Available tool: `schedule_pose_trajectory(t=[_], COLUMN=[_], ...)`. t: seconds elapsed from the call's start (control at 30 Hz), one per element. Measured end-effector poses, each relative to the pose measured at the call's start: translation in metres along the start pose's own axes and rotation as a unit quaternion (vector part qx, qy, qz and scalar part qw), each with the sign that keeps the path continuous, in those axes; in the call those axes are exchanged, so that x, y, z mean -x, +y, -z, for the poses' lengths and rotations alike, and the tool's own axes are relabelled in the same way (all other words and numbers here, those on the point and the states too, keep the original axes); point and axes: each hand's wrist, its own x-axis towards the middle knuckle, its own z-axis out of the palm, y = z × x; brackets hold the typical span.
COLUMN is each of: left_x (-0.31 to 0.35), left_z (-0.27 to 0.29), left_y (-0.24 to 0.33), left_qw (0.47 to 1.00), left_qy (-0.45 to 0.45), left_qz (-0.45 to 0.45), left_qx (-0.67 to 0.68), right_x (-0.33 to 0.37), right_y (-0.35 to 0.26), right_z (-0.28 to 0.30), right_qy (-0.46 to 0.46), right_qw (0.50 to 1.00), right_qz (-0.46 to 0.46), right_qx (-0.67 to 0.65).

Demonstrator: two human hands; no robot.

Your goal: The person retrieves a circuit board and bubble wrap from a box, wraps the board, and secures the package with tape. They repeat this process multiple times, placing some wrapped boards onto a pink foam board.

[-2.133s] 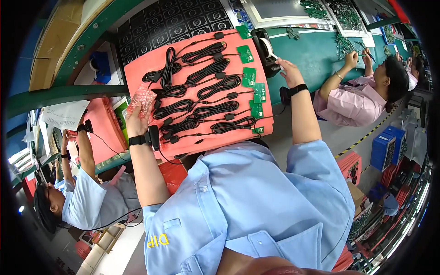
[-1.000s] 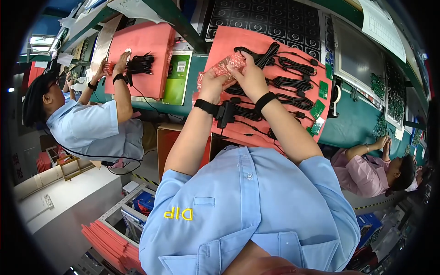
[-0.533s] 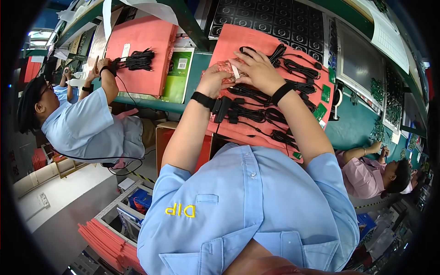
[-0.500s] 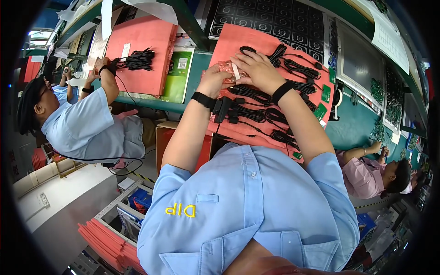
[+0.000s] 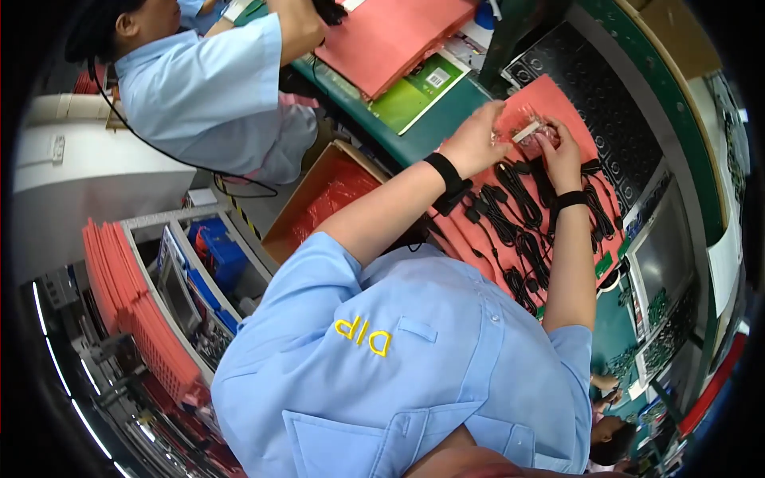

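A small crinkled clear plastic bag (image 5: 535, 146) with a white label strip lies over the far part of a pink foam sheet (image 5: 558, 99). My right hand (image 5: 564, 163) grips its right side between thumb and fingers. My left hand (image 5: 475, 145) is beside the bag's left edge, thumb and fingers apart; what is inside the bag is hard to make out. Below both hands, several bundled black cables (image 5: 530, 251) are spread over the foam. Green circuit boards (image 5: 604, 264) sit along the foam's right edge. Each of my wrists wears a black band.
An open cardboard box (image 5: 339, 187) with pink plastic inside stands left of the bench. A green booklet (image 5: 421, 92) and another pink foam stack (image 5: 394, 36) lie farther left, beside a co-worker (image 5: 203, 88). Black trays (image 5: 578, 68) stand behind my foam; a green shelf post rises nearby.
My view has swung to the left, so the bench appears tilted and farther right. My left hand has spread away from the bag, while the right hand keeps hold of it.
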Motion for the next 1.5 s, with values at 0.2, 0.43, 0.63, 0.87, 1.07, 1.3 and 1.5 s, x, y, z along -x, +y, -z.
schedule_pose_trajectory(t=[0.2,0.43,0.63,0.87,1.07,1.3,1.5], left_x=[0.055,0.202,0.174,0.174,0.172,0.143,0.113], left_z=[0.14,0.17,0.078,0.075,0.114,0.243,0.202], left_y=[-0.044,-0.238,-0.291,-0.35,-0.337,-0.227,-0.109], left_qw=[0.969,0.873,0.734,0.672,0.652,0.811,0.895], left_qy=[0.228,0.132,0.251,0.392,0.394,0.423,0.287], left_qz=[0.041,0.466,0.621,0.614,0.485,0.399,0.185], left_qx=[0.08,0.063,0.11,0.135,0.429,0.062,0.286], right_x=[0.01,0.106,0.171,0.26,0.313,0.215,0.13], right_y=[-0.028,-0.103,-0.131,-0.133,-0.112,0.083,0.153], right_z=[-0.007,-0.01,-0.014,0.05,0.11,0.181,0.189], right_qy=[0.141,0.159,0.231,0.286,0.484,0.346,0.264], right_qw=[0.856,0.986,0.972,0.957,0.87,0.894,0.884], right_qz=[0.186,0.054,-0.02,0.001,-0.09,-0.157,-0.09], right_qx=[0.462,0.01,-0.03,-0.041,0.032,0.237,0.375])
